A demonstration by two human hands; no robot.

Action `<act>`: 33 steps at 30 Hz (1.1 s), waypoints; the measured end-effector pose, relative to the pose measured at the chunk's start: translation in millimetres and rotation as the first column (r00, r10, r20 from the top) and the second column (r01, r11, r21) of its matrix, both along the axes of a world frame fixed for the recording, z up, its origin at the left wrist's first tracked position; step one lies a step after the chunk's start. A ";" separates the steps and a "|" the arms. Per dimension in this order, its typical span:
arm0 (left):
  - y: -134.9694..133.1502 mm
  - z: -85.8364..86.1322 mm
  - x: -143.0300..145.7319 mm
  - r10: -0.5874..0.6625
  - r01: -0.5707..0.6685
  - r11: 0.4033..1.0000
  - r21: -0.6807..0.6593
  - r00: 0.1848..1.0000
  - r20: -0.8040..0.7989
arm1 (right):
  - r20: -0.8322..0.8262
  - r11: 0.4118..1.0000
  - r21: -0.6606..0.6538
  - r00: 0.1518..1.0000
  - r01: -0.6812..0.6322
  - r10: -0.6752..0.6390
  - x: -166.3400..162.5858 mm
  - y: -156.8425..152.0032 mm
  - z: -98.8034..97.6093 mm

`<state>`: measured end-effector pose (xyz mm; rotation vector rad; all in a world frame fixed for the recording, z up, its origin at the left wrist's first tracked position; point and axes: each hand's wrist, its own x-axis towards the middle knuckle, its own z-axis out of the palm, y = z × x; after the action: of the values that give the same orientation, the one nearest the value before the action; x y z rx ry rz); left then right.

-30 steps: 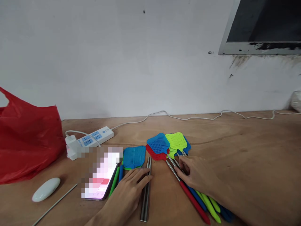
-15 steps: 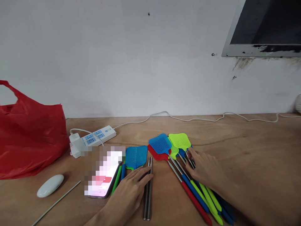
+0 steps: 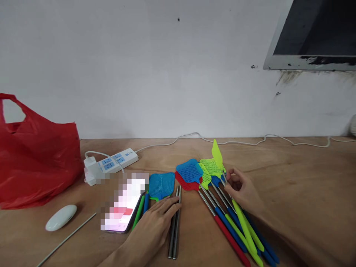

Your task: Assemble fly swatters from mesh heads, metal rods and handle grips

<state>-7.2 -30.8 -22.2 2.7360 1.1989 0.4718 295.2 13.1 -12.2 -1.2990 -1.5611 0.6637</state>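
Observation:
My right hand (image 3: 241, 189) pinches the metal shaft of a yellow-green fly swatter (image 3: 217, 155). Its head is lifted and turned nearly edge-on, while its handle stays low over the pile. Under and beside it lie several fly swatters, among them a blue one (image 3: 189, 170) and a red one (image 3: 185, 183), heads away from me. My left hand (image 3: 158, 218) lies on the table, fingers stretched out, touching two slim metal rods (image 3: 174, 237). Past its fingertips rests another blue fly swatter (image 3: 161, 184), its lower part covered by the hand.
A phone (image 3: 126, 204) with a lit, partly blurred screen lies left of my left hand. Behind it are a white power strip (image 3: 125, 157) and a plugged-in adapter. A red plastic bag (image 3: 39, 159) and a white oval object (image 3: 61, 217) are at left. A cable runs along the wall.
My right hand has taken a yellow-green fly swatter by its shaft; its head has risen and turned from flat to edge-on. The left hand has hardly moved.

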 end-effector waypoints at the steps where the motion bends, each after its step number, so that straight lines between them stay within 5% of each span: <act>1: 0.2 -0.9 -0.1 -0.004 0.004 1.000 0.001 1.000 0.016 | -0.151 0.999 -0.048 0.988 -0.025 0.017 -1.1 0.2 -0.6; 5: 0.4 -1.2 0.4 -0.023 0.022 1.000 0.009 0.994 0.102 | -0.550 0.974 -0.170 0.834 -0.153 0.035 -3.6 -1.1 1.8; 9: -2.1 6.9 2.0 -0.024 0.027 1.000 -0.012 0.982 0.187 | -0.700 0.923 -0.258 0.713 -0.285 0.024 -5.5 -6.3 11.4; 18: -12.8 29.2 7.1 0.011 0.052 0.986 -0.159 0.927 0.375 | -0.825 0.823 -0.321 0.565 -0.468 -0.001 -12.6 -15.7 19.1; 22: -16.3 30.8 6.8 0.152 -0.058 0.971 -0.231 0.897 0.415 | -0.874 0.765 -0.289 0.484 -0.576 0.035 -17.4 -17.7 21.4; 27: -15.7 26.7 6.6 0.227 -0.055 0.939 -0.340 0.841 0.492 | -0.844 0.745 -0.264 0.520 -0.613 0.129 -27.0 -26.5 23.6; 33: -12.5 24.7 11.5 0.229 -0.058 0.928 -0.369 0.868 0.440 | -0.860 0.716 -0.177 0.460 -0.675 0.221 -38.5 -34.5 19.4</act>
<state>4.3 -43.3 2.5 2.0728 1.2146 0.8101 256.7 -21.3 7.2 -0.6445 -0.9492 1.8542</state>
